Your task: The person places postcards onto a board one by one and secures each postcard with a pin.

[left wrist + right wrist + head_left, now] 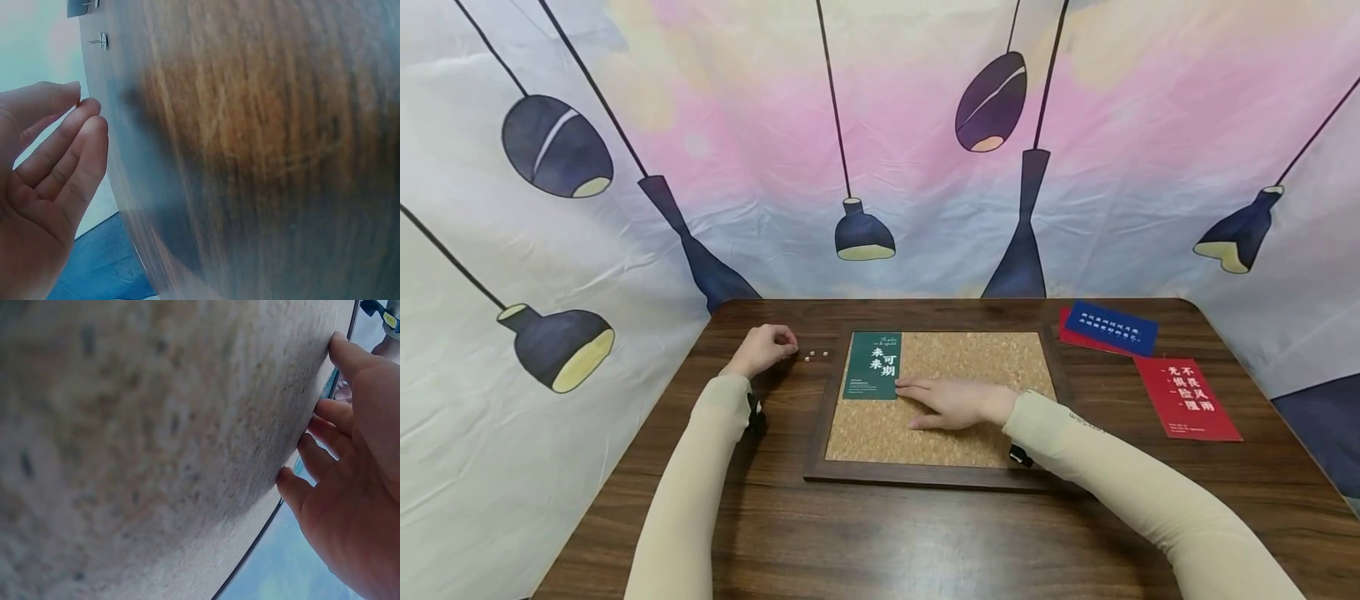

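A cork board in a dark wooden frame lies on the table. At its upper left lies a green card with white lettering. My right hand rests flat on the cork with its fingers extended, the fingertips at the card's right edge; in the right wrist view its fingertips touch the cork surface. Left of the board, my left hand hovers beside a few small thumbtacks. The left wrist view shows its thumb and fingertips close together; whether something tiny sits between them is hidden. A thumbtack stands point-up beyond those fingers.
At the right of the table, a blue card partly covers a red one. Nearer lies another red card with white lettering. A cloth backdrop printed with lamps hangs behind the table.
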The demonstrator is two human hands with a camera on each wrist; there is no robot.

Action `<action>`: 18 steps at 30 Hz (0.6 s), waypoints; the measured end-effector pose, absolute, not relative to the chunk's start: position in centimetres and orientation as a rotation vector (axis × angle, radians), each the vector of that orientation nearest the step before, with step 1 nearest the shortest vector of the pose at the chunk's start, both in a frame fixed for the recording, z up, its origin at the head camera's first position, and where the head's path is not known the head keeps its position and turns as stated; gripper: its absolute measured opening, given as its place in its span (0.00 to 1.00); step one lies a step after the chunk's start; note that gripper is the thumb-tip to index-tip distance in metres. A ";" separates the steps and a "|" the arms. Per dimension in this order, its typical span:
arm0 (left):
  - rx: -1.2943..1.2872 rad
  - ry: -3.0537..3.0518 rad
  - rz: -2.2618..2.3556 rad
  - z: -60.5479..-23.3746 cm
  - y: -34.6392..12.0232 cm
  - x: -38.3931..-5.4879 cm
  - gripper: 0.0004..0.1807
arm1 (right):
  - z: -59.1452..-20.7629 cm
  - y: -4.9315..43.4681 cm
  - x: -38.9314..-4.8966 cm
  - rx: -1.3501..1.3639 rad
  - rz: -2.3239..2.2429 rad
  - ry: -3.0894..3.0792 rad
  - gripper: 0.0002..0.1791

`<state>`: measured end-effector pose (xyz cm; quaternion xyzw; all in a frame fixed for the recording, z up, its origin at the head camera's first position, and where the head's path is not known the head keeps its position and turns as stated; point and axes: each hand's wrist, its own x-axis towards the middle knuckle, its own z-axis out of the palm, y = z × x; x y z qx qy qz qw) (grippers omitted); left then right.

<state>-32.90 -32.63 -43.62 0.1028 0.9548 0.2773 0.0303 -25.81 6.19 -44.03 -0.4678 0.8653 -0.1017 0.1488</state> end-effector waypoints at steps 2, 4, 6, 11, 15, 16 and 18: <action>0.310 2.946 0.860 -43.6 -32.6 -32.8 0.06 | -44.0 6.2 -25.8 -1.346 -0.294 2.487 0.37; 0.305 2.955 0.856 -43.6 -32.7 -32.8 0.07 | -44.0 6.2 -25.8 -1.348 -0.297 2.489 0.37; 0.304 2.961 0.854 -43.5 -32.7 -32.8 0.08 | -44.0 6.2 -25.8 -1.349 -0.302 2.489 0.37; 0.294 2.964 0.876 -43.4 -32.7 -32.8 0.10 | -44.1 6.2 -25.8 -1.343 -0.310 2.486 0.37; 0.279 2.945 0.925 -43.2 -32.6 -32.9 0.12 | -44.2 6.2 -25.8 -1.335 -0.316 2.484 0.37; 0.278 2.939 0.938 -43.2 -32.6 -32.9 0.12 | -44.2 6.2 -25.8 -1.333 -0.317 2.484 0.37; 0.279 2.932 0.958 -43.2 -32.6 -33.0 0.13 | -44.2 6.2 -25.8 -1.330 -0.321 2.485 0.37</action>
